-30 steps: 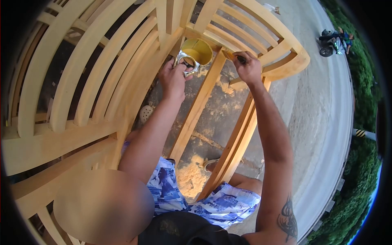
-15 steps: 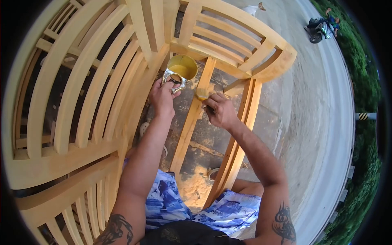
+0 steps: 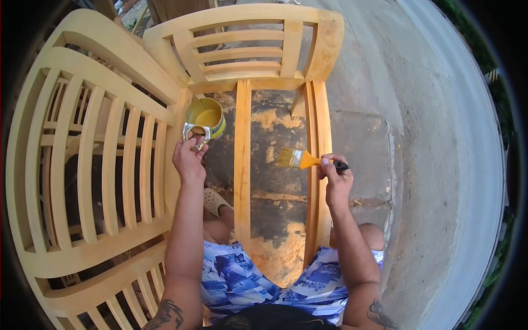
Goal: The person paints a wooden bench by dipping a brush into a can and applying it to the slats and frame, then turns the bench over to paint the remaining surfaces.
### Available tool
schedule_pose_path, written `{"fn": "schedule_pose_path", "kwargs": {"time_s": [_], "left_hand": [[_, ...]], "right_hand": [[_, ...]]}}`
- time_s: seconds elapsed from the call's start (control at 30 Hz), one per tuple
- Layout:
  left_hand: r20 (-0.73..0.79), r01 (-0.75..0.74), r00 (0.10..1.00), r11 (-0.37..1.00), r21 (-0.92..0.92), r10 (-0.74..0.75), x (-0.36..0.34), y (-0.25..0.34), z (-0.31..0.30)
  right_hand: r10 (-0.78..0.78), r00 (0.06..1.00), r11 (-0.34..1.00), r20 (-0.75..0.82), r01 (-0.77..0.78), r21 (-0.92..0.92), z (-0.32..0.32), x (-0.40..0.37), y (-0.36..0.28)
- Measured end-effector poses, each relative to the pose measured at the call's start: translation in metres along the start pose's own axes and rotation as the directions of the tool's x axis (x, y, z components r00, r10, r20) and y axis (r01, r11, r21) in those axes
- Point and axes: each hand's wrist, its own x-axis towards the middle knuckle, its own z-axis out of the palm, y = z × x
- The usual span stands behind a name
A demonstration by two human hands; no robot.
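Observation:
My left hand (image 3: 190, 160) grips the silvery handle on the side of a paint can (image 3: 221, 127), which has yellowish liquid inside. The can is held beside the slatted backrest (image 3: 113, 165) of a pale wooden bench. In my right hand (image 3: 337, 184) is a paintbrush (image 3: 311, 160) with an orange, black-ended handle. Its bristles point left, over the gap between the middle seat bar (image 3: 242, 159) and the front rails (image 3: 322, 129). They look apart from the wood.
The slatted bench end (image 3: 242, 54) stands at the far side. Sawdust (image 3: 278, 250) lies on the dark floor beneath the frame, between my knees. A clog-style shoe (image 3: 213, 201) shows by the backrest. A concrete strip (image 3: 404, 165) runs along the right.
My right hand has drawn the brush away from the middle bar, toward the front rails. The brush now lies sideways. My left hand still holds the can, and my view has turned.

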Motion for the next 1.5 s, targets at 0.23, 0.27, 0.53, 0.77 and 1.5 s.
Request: {"fn": "schedule_pose_path", "kwargs": {"time_s": [0.23,0.27,0.53,0.77,1.5], "left_hand": [[-0.026,-0.019,0.999,0.997,0.078,0.021,0.008,-0.003,-0.002],[-0.022,-0.026,0.999,0.996,0.081,0.028,0.009,-0.003,-0.001],[-0.026,-0.008,1.000,0.994,0.113,0.011,0.011,-0.009,-0.004],[-0.057,0.018,0.998,0.991,0.130,-0.011,0.009,-0.016,-0.017],[-0.036,0.048,0.998,0.995,0.088,-0.045,0.009,-0.010,-0.013]], "right_hand": [[0.290,0.952,0.940,-0.097,-0.264,0.218,0.003,0.016,0.022],[0.284,0.956,0.939,-0.072,-0.261,0.225,0.012,0.024,0.025],[0.363,0.928,0.883,-0.086,-0.313,0.349,0.088,0.139,0.063],[0.492,0.866,0.753,-0.093,-0.369,0.545,0.153,0.218,0.110],[0.622,0.779,0.682,-0.079,-0.490,0.543,0.167,0.192,0.117]]}}
